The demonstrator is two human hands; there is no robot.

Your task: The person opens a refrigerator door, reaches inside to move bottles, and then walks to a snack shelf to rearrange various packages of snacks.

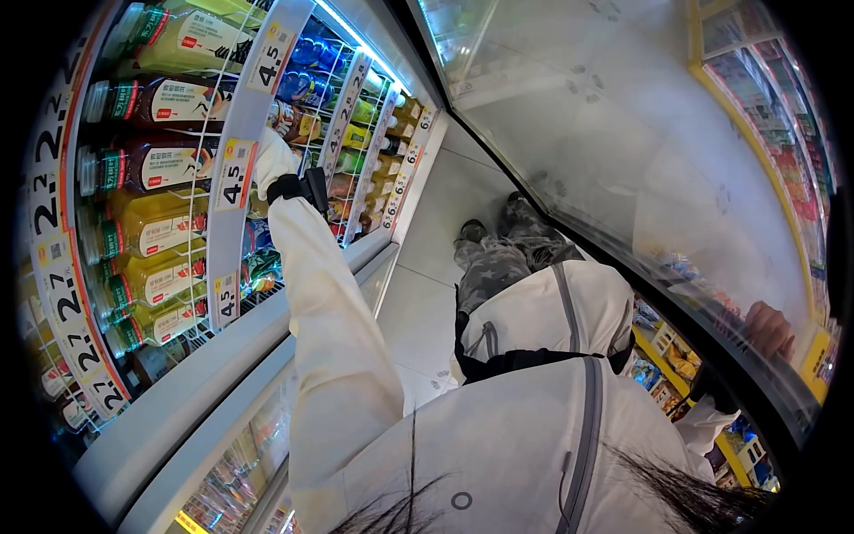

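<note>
1. Two hands, apart: left hand (278, 155) beside the 4.5 shelf's (253, 107) edge, right hand (769, 330) by the door's (578, 133) edge; grips unclear.
2. Bottles (308, 127) beyond that shelf edge could topple if snagged.
3. Door swinging loose could pin the arm (325, 294).

1. You wear a white jacket (480, 436) with a grey zip (584, 445) down the front and a small dark ring mark (461, 500).
2. Your left sleeve (334, 329) is white, with a black band (286, 187) and boxy black piece (315, 189) at its wrist.
3. A black strap (516, 363) crosses your waist.
4. Your trousers (494, 270) are grey camouflage; your shoes (473, 230) are dark.
</note>
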